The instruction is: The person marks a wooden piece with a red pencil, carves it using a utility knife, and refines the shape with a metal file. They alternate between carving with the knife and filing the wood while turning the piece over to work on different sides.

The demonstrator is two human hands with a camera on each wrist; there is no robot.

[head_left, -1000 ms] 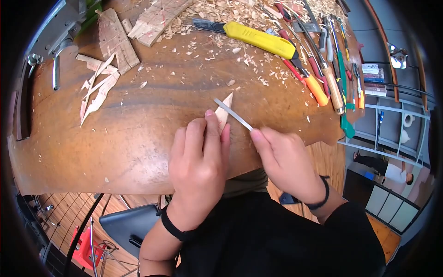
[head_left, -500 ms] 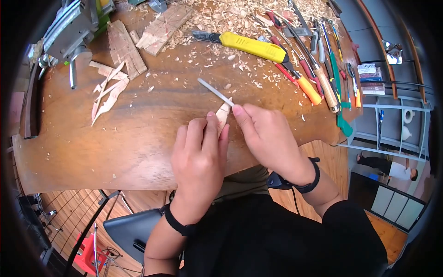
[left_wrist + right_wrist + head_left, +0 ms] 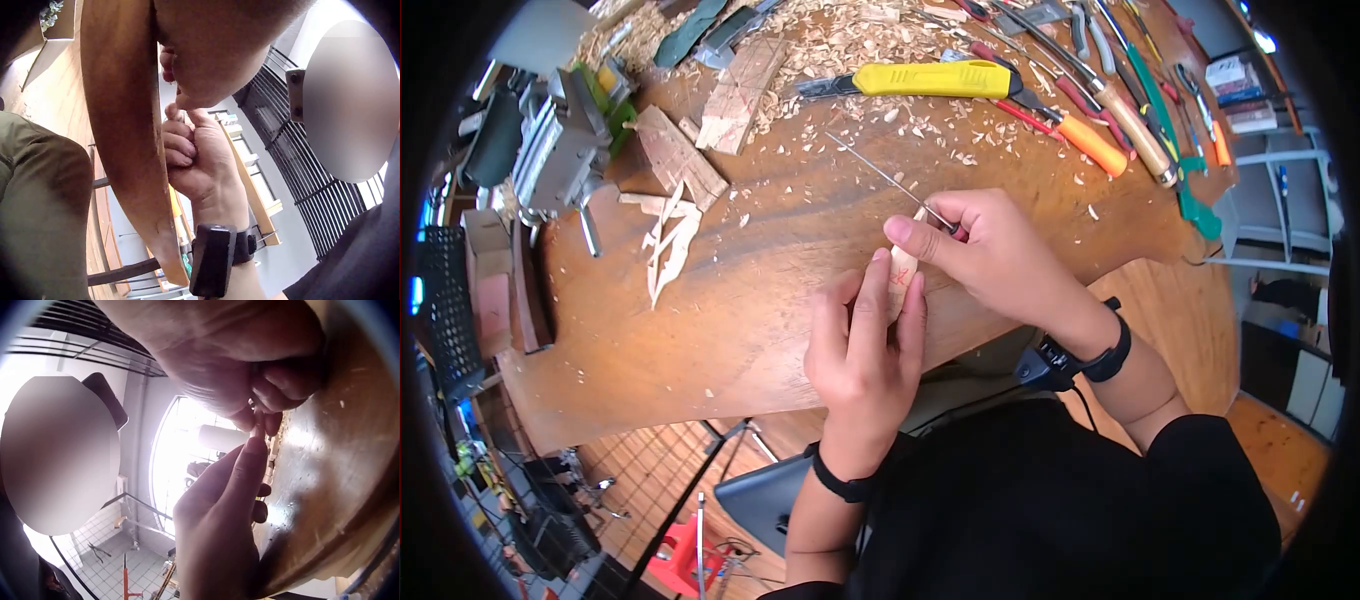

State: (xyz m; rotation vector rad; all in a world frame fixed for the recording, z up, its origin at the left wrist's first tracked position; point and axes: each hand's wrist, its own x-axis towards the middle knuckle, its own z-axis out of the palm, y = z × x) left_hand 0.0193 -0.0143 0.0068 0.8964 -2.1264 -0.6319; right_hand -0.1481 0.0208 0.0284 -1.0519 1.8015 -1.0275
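Note:
In the head view, my left hand (image 3: 862,345) pinches a small tapered piece of wood (image 3: 903,275) with a red mark on its face, its narrow end pointing away from me. My right hand (image 3: 1005,245) grips a slim metal file (image 3: 868,162) by its near end. The file's blade slants up and left past the tip of the wood, seen nearly edge-on. Right thumb and fingers are right at the wood's tip. In the right wrist view, the left fingertips meet the right hand around the wood's end; the file is mostly hidden there.
A yellow utility knife (image 3: 935,79) lies beyond the hands among wood shavings (image 3: 840,45). Several tools, including an orange-handled one (image 3: 1092,145), fill the right side. Wood offcuts (image 3: 678,155) and a metal vise (image 3: 560,150) are at left. The workbench's near edge (image 3: 730,405) curves before my body.
The head view has turned. The file slid across the wood's tip and its blade has rolled from flat to edge-on. The right hand came closer to the left; the wood's red mark now shows.

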